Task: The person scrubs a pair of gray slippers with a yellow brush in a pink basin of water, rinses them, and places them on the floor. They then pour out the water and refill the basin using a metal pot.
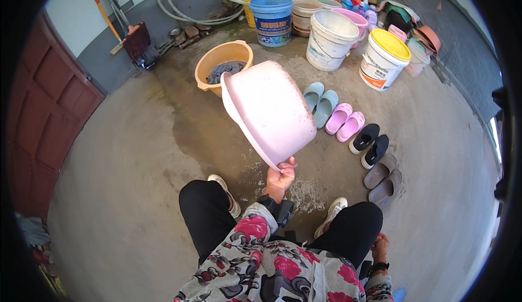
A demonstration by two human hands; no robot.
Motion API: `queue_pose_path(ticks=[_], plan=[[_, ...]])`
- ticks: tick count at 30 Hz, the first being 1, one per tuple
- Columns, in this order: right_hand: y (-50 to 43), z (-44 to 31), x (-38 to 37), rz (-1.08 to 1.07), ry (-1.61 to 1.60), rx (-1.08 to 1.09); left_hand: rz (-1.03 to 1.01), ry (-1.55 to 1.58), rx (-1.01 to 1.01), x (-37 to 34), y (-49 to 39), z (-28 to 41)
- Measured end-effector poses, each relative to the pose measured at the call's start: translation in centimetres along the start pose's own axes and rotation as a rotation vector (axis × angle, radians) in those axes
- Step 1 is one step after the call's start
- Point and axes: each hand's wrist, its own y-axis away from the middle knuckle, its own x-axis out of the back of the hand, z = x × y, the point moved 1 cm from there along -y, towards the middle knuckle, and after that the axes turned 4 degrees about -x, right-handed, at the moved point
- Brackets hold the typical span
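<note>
My left hand [281, 177] grips the rim of a pink plastic basin [269, 110] in front of my knees. The basin is tilted on its side, its outer wall towards me and its opening turned to the lower left, so its inside is hidden. Behind it stands an orange plastic basin [224, 49] with wet-looking grey cloth [225, 70] in it; the pink basin partly covers this one. Low beside my right knee is my right hand [380, 247], its fingers curled. A bit of red shows at its fingertips, too small to name.
Slippers and shoes [369, 138] curve along the floor at the right. Several buckets [332, 41] stand at the back, near a coiled hose [175, 12]. A mop [136, 43] leans by the wall, and a red-brown door [53, 110] is at the left. The floor [191, 126] is partly wet.
</note>
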Motion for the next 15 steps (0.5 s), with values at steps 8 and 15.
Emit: queue_pose_path(ticks=[8,15], plan=[[1.0,-0.1,-0.4,-0.035,0.01,0.079,0.017,0.021,0.174,-4.4,-2.1,-1.2],[1.5,-1.6,-1.5,-0.061,0.032,0.147,-0.009,-0.255,-0.078,-4.9,-2.0,0.0]])
